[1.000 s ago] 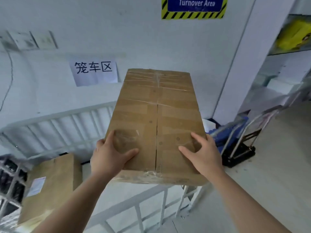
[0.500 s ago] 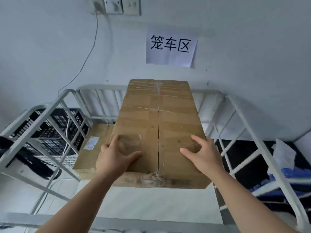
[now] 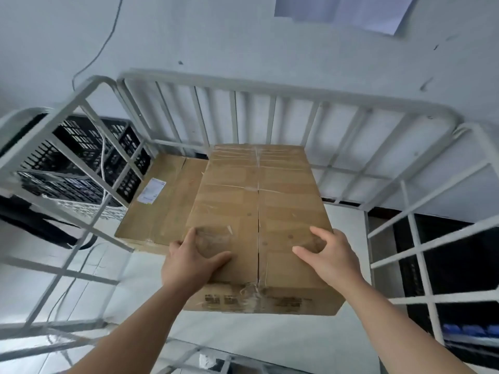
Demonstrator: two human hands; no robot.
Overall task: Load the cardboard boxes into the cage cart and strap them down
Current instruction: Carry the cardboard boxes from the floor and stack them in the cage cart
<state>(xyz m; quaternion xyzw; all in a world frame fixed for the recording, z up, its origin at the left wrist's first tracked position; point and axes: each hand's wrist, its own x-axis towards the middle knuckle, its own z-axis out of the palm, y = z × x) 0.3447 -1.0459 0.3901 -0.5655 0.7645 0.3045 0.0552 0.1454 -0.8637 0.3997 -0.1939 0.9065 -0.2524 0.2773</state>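
Left hand was clamped on the near left corner of the taped box. Thumb was laid flat across the top, fingers wrapped over the left edge. Right hand was gripping the near right part of the same box, thumb on top pointing inward, fingers curled at the right edge. Both forearms were extended from the bottom of the view.

Taped box was held roughly level, long axis pointing away, inside the cage cart and above the cart floor. Near face was printed with text too blurred to read and covered with crumpled clear tape. Top seam was taped down the middle. Contact with anything underneath could not be determined.

A second box was laid flat in the far left corner of the cart floor, close to the back rail and the left side panel. Its right part was hidden behind the taped box. A white shipping label was stuck on its top near the left edge.

Cart back rail was parked close to a white wall. A black crate was seen outside the left side panel, with a white cord hung across it. A dark cable was run up the wall. A paper sheet was fixed to the wall at the top of the view.
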